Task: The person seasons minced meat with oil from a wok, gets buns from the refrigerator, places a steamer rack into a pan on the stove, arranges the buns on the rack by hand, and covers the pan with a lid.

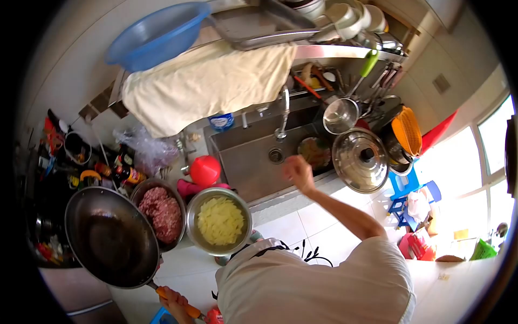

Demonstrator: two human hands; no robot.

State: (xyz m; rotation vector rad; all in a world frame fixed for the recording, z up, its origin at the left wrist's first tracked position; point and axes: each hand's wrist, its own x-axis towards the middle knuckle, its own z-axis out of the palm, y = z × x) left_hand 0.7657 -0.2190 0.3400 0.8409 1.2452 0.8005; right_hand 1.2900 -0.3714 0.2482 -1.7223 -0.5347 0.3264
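My left hand (pixel 174 300) is closed around the orange handle of a dark wok (pixel 112 237), low on the left. The wok tilts so its inside shows, with a brownish sheen at the bottom. My right hand (pixel 300 173) reaches over the front of the steel sink (pixel 243 186), smeared by motion, so its fingers are unclear. Near it, inside the sink, lies a round dish (pixel 314 153) with something colourful in it. Beside the wok are a bowl of minced meat (pixel 162 215) and a steel bowl (pixel 246 233) of pale yellow slices (pixel 220 220).
A faucet (pixel 281 113) rises behind the sink. To the right lean a glass lid (pixel 360 160) and an orange basket (pixel 406 131). A red funnel-shaped item (pixel 205 170) sits left of the sink. Above, a cloth (pixel 205 86) hangs below a blue basin (pixel 159 35).
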